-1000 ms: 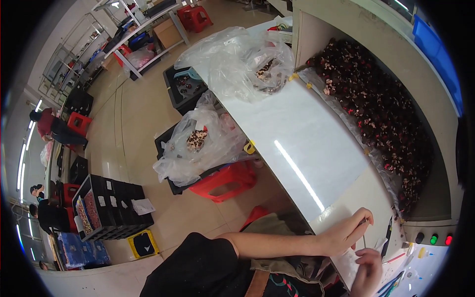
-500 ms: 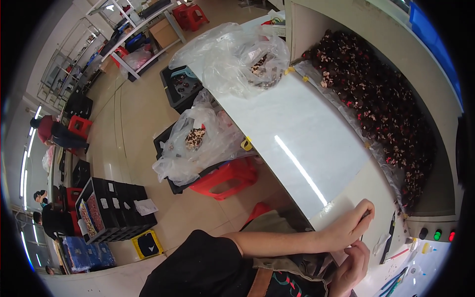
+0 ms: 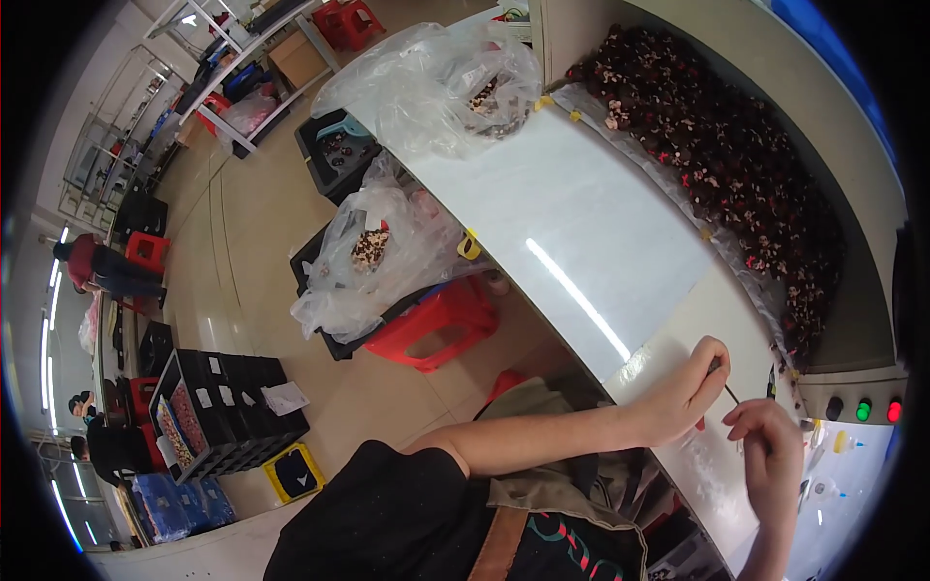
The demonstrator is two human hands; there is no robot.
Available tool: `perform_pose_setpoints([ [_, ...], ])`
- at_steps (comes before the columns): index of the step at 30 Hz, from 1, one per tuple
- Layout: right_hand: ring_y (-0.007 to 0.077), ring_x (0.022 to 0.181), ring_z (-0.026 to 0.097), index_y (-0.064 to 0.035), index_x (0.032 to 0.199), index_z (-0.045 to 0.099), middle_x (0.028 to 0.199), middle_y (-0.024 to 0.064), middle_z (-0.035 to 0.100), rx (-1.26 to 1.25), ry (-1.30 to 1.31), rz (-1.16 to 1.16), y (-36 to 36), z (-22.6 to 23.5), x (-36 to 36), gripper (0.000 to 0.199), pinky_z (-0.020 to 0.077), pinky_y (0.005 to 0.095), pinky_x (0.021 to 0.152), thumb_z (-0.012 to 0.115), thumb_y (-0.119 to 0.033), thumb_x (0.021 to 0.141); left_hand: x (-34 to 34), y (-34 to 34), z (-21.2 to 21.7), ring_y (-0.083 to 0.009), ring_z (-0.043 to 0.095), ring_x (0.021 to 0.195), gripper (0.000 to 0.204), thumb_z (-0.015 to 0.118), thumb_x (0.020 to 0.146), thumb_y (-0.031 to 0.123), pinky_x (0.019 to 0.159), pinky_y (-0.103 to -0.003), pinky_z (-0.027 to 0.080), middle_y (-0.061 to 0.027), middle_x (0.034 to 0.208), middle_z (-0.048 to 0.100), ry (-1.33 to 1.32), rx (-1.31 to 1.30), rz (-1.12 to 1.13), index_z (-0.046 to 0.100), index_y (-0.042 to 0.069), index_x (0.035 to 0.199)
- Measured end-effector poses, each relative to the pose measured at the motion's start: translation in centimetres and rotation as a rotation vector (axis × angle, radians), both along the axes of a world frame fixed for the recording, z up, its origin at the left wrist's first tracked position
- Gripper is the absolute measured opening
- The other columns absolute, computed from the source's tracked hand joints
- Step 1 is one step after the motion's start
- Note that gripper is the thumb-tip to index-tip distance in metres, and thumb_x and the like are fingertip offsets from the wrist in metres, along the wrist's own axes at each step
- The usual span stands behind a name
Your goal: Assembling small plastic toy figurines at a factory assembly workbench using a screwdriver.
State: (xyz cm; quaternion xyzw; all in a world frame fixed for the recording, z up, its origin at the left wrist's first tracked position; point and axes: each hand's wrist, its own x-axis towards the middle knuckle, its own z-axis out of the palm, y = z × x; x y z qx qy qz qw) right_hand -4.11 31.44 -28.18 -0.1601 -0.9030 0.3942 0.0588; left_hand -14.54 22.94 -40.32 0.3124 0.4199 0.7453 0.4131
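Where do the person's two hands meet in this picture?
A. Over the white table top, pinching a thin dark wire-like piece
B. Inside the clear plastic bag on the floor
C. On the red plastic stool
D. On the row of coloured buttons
A: the left hand and right hand come together over the white table, with a thin dark piece between their fingertips.
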Motion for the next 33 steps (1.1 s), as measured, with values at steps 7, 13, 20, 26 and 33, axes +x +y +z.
perform_pose_setpoints([
  [7, 0.0174, 0.072, 0.056, 0.0010, 0.069, 0.051, 0.079, 0.0100, 0.061, -0.117, -0.193, 0.007, 2.6, 2.2, -0.9, 0.017, 0.0429, 0.0250, 0.066, 0.041, 0.014, 0.066, 0.5, 0.4, -0.2, -0.0097, 0.044, 0.053, 0.014, 0.032, 0.099, 0.021, 0.049, -0.025, 0.043, -0.0040, 0.076, 0.041, 0.029, 0.003, -0.051, 0.031, 0.007, 0.102],
  [13, 0.0156, 0.071, 0.057, -0.0007, 0.067, 0.054, 0.075, 0.0088, 0.062, -0.106, -0.228, 0.118, 1.9, 2.5, -1.8, 0.019, 0.0440, 0.0254, 0.066, 0.043, 0.015, 0.066, -0.7, -2.6, 0.5, -0.0080, 0.045, 0.059, 0.016, 0.031, 0.100, 0.021, 0.054, -0.023, 0.042, -0.0025, 0.075, 0.042, 0.058, -0.067, -0.173, 0.034, 0.007, 0.105],
  [20, 0.0154, 0.076, 0.057, 0.0008, 0.083, 0.057, 0.092, 0.0111, 0.062, -0.044, -0.181, 0.081, -2.1, 1.2, 0.0, 0.019, 0.0443, 0.0246, 0.068, 0.046, 0.014, 0.073, -1.0, -4.3, -0.8, -0.0084, 0.046, 0.059, 0.018, 0.031, 0.100, 0.023, 0.057, -0.023, 0.041, -0.0023, 0.076, 0.041, -0.021, -0.048, -0.252, 0.036, 0.008, 0.106],
  [26, 0.0118, 0.081, 0.055, 0.0006, 0.107, 0.053, 0.118, 0.0132, 0.056, -0.101, -0.130, -0.146, 4.4, 1.1, 5.9, 0.028, 0.0445, 0.0236, 0.070, 0.049, 0.007, 0.079, 3.3, 4.6, 1.3, -0.0066, 0.042, 0.058, 0.016, 0.035, 0.099, 0.022, 0.052, -0.023, 0.042, -0.0005, 0.074, 0.039, -0.111, -0.109, -0.090, 0.041, 0.008, 0.105],
  [33, 0.0254, 0.080, 0.064, -0.0039, 0.113, 0.051, 0.091, 0.0148, 0.063, -0.173, -0.006, -0.235, 8.2, -6.2, 6.6, 0.025, 0.0496, 0.0319, 0.070, 0.053, -0.004, 0.088, 2.4, 11.4, -2.4, -0.0055, 0.032, 0.046, 0.017, 0.037, 0.097, 0.024, 0.046, -0.019, 0.030, -0.0016, 0.068, 0.046, -0.262, -0.097, -0.055, 0.045, 0.009, 0.099],
])
